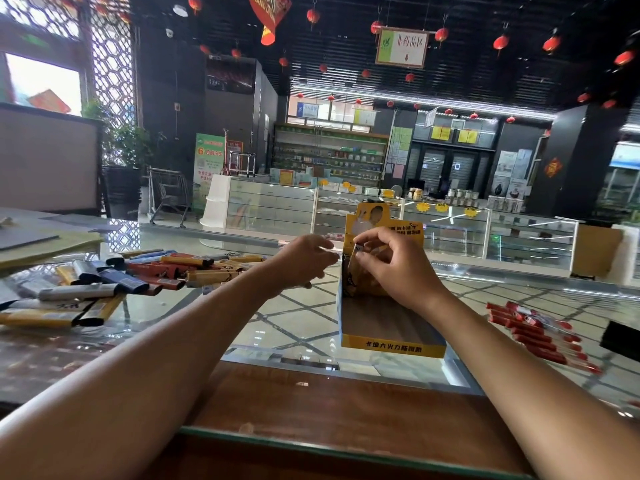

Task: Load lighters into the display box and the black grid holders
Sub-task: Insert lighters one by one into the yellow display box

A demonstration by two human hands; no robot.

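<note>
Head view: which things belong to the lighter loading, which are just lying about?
Job: yellow cardboard display box; mixed yellow, red, blue, silver lighter pile; red lighter row; pale lighter pinched by right hand.
Lying about: grey flat boards; potted green plant.

Both bare forearms reach forward from the tabletop's near edge, converging. The left hand (304,259) shows its back, fingers loosely bent toward the right hand; whether they hold anything is unclear. The right hand (391,263) is raised, its thumb and fingers pinching a small lighter (358,251).
</note>
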